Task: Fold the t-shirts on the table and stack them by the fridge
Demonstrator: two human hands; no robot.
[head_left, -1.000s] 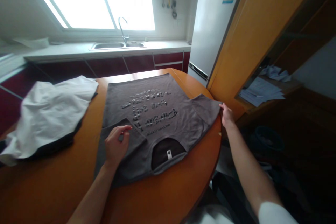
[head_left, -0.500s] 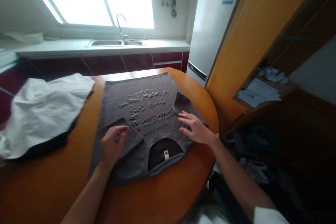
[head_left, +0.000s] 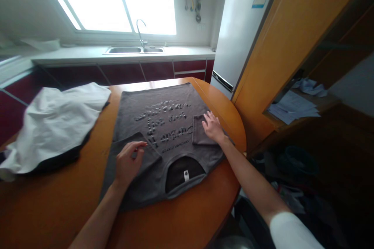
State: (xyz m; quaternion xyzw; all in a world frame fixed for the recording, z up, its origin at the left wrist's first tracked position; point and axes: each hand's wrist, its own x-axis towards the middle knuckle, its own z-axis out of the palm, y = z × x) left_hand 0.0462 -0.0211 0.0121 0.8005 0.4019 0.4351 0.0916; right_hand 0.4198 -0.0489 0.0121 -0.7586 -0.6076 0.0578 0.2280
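Where the round-ended wooden table [head_left: 187, 218] nears the person, a grey T-shirt [head_left: 157, 99] lies spread flat, front upward. Its long axis runs from the collar [head_left: 171, 181], nearest the person, to the straight hem at the far side, leaning slightly leftward with distance; the hem thus faces the counter and sink [head_left: 124, 50]. Raised lettering [head_left: 172, 134] crosses the front in rows set roughly at right angles to that axis. A white label [head_left: 186, 175] shows inside the neck opening. Both sleeves lie turned inward over the front: the sleeve at the left [head_left: 152, 153] points toward the middle, and the sleeve at the right [head_left: 198, 134] has its cuff edge facing left.

The left hand [head_left: 128, 161] is at the left sleeve, fingers curled, thumb close to the forefinger; whether they grip any fabric cannot be told. The right hand [head_left: 213, 127] lies palm down upon the right sleeve, fingers extended and slightly apart.

To the left of the shirt, a white cloth [head_left: 64, 120] lies rumpled over a dark cloth [head_left: 66, 158]. Beyond the table's right side stand a refrigerator [head_left: 239, 27] and a shelf bearing papers [head_left: 292, 107].
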